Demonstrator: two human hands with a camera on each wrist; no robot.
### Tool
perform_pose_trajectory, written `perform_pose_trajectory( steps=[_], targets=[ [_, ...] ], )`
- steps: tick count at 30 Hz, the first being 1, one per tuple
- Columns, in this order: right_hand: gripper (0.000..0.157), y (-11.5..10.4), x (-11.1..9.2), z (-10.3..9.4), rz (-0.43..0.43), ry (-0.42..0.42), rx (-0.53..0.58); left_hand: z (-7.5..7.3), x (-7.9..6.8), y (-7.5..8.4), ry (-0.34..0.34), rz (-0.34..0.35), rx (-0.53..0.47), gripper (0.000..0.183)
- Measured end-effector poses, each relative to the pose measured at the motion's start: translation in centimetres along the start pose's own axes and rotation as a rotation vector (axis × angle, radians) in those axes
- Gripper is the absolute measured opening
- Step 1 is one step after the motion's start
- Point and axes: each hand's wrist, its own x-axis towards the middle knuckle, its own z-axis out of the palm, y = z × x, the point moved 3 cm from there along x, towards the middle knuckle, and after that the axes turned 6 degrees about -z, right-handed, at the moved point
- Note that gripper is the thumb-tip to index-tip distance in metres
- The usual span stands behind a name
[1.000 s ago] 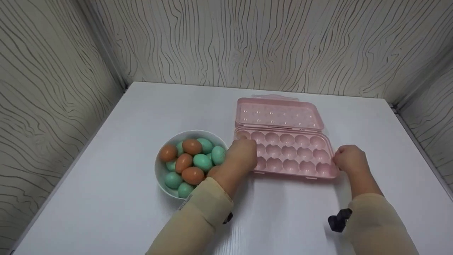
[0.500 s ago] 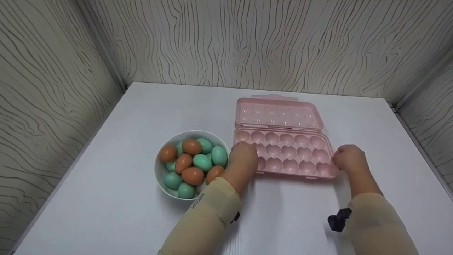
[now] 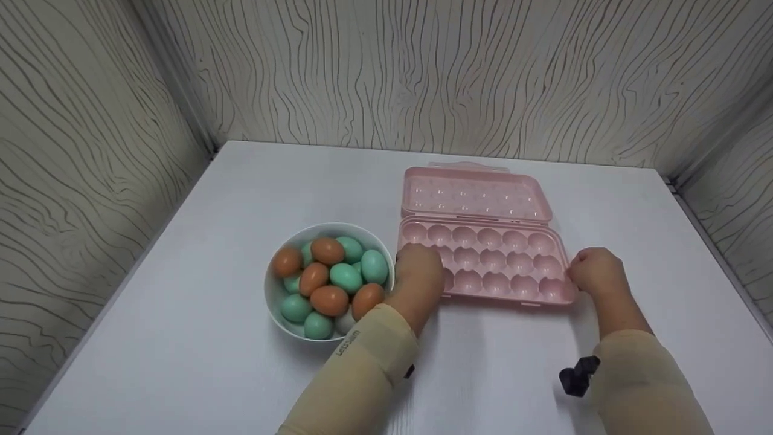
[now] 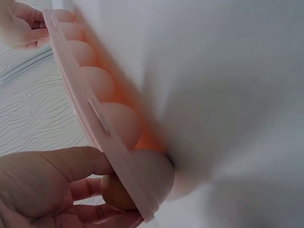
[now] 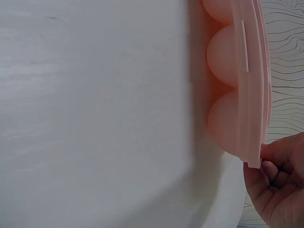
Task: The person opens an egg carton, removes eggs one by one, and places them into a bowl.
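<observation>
A pink plastic egg box point(image 3: 492, 296) lies with its lid point(image 3: 474, 193) thrown back. My left hand point(image 3: 421, 272) is over the box's front left corner. In the left wrist view its fingers curl round a brown egg point(image 4: 114, 192) at the end cup, with the thumb beside the rim; the head view hides this egg. At the opposite end, my right hand point(image 3: 598, 272) pinches the box's edge between thumb and fingers. To the left stands a white bowl point(image 3: 269, 302) of brown and green eggs, close beside my left hand and wrist.
The white table point(image 3: 199, 266) bears the bowl and the box. Wood-patterned panels point(image 3: 423, 78) rise behind it and at both sides. Beige sleeves point(image 3: 368, 362) cover my forearms, and a black fitting point(image 3: 580, 376) sticks out from the right one.
My left hand has shifted a little towards me and to the right, uncovering the box's back left cup and more of the bowl. The right hand stays on the box's edge.
</observation>
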Motion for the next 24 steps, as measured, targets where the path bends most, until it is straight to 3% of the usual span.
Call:
perform_pose_trajectory(
  steps=[6, 12, 15, 20, 24],
  targets=[
    [0.022, 0.0, 0.1, 0.0, -0.008, -0.008, -0.008, -0.2, -0.2, -0.1, -0.001, 0.018, 0.057, 0.023],
    [0.021, -0.1, 0.0, -0.1, -0.007, -0.01, -0.011, -0.5, -0.5, -0.3, 0.028, -0.004, -0.004, 0.025],
    [0.02, -0.2, -0.1, -0.1, -0.018, -0.007, -0.022, -0.6, -0.7, -0.6, 0.039, -0.04, -0.116, 0.024],
    [0.018, -0.4, -0.4, -0.2, -0.043, 0.008, -0.021, -1.2, -1.3, -1.4, 0.12, -0.074, -0.34, 0.02],
    [0.018, -0.5, -0.4, -0.3, -0.051, 0.02, -0.015, -2.2, -1.9, -2.4, 0.189, -0.043, -0.361, 0.019]
  ],
)
